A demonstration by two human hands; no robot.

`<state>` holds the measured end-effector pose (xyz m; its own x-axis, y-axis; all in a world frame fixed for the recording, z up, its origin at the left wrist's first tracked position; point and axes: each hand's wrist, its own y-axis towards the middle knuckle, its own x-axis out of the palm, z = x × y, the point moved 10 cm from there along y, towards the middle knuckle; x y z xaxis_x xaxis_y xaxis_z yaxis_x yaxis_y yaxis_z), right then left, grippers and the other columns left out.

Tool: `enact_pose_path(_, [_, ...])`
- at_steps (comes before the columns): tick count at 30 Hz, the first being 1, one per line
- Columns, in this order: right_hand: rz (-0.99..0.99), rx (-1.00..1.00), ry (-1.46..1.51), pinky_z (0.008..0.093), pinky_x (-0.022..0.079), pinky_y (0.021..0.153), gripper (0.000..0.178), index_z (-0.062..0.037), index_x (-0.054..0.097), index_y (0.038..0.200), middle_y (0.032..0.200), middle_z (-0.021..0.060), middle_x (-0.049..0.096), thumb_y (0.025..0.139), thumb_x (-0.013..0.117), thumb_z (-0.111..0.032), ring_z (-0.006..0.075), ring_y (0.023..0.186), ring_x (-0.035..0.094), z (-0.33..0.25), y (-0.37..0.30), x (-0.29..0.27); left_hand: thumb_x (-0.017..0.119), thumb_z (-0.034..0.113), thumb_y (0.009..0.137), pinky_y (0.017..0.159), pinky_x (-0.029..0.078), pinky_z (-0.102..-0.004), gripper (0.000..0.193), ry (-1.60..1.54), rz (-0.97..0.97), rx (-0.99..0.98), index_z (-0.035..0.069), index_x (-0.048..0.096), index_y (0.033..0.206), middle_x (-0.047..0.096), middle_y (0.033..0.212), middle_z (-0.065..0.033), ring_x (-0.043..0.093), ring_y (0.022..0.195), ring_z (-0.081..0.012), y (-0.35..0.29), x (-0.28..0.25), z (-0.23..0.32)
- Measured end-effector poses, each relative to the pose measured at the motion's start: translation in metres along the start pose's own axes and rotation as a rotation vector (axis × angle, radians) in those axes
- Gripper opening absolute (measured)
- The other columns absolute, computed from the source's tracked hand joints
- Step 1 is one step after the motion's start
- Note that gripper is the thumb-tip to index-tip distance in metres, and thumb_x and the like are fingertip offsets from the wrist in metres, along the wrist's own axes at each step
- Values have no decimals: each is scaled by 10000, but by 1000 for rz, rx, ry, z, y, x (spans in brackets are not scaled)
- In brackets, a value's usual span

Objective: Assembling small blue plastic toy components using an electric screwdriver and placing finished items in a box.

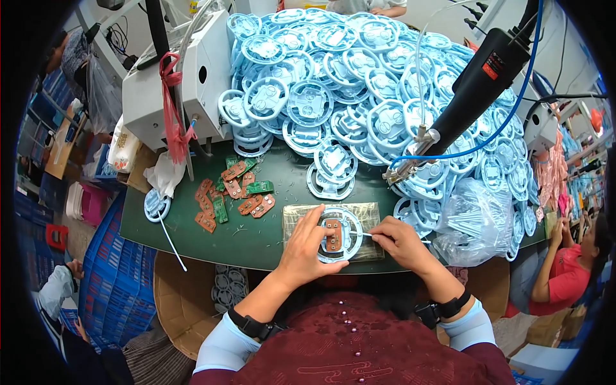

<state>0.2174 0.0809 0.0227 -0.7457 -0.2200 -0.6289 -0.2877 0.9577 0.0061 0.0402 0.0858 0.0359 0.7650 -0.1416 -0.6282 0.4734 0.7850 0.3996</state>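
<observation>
My left hand (pixel 304 247) grips the left side of a light blue plastic ring-shaped part (pixel 357 226), which lies on a tape-covered pad (pixel 294 215) at the table's near edge. Inside the ring sits a brown circuit board (pixel 333 236), partly covered by my fingers. To its right my right hand (pixel 403 242) is closed in a pinch on a thin white stick (pixel 363 234). One end of the stick reaches the ring's right side; the other shows beyond my hand.
A large heap of similar blue parts (pixel 310 102) fills the table's far side. Brown and green circuit boards (pixel 205 206) lie left. A black cylindrical tool (pixel 482 83) with a blue hose hangs at right, above a plastic bag of sticks (pixel 473 221). A white machine (pixel 173 83) stands far left.
</observation>
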Motion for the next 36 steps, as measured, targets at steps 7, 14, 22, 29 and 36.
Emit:
enact_pose_path(7, [-22, 18, 70, 363, 484, 686, 125, -32, 669, 953, 841, 114, 594, 834, 676, -71, 307, 782, 616, 9, 1, 2, 899, 260, 566, 1061, 369, -497, 630, -32, -14, -8, 28, 568, 1049, 419, 1397, -311, 439, 1284, -454, 0, 2, 0])
enact_pose_path(14, [18, -68, 33, 354, 487, 661, 135, -45, 688, 962, 845, 105, 588, 828, 683, -62, 298, 765, 616, 9, 3, 3, 901, 263, 562, 1065, 369, -488, 646, -32, -28, -18, 36, 570, 1068, 420, 1403, -300, 436, 1290, -446, 0, 5, -3])
enact_pose_path(22, [56, -163, -66, 337, 476, 614, 122, -31, 687, 932, 835, 98, 593, 812, 706, -31, 265, 720, 610, -6, 4, -1, 899, 265, 566, 1081, 354, -488, 648, -41, -43, -22, 40, 575, 1080, 418, 1407, -298, 431, 1295, -446, 1, 6, -3])
enact_pose_path(29, [42, -192, -84, 388, 489, 641, 100, -41, 656, 893, 832, 95, 590, 803, 695, -61, 306, 745, 608, -10, 8, 5, 899, 263, 561, 1085, 348, -491, 650, -27, -47, -7, 40, 580, 1081, 421, 1403, -298, 432, 1293, -447, 2, 5, -1])
enact_pose_path(36, [124, -290, -193, 367, 485, 678, 123, -61, 665, 877, 843, 69, 606, 766, 716, -59, 278, 812, 592, -12, 3, 8, 900, 301, 570, 1083, 340, -523, 640, 26, -81, 13, 45, 586, 1065, 421, 1419, -288, 456, 1289, -424, 4, 8, 0])
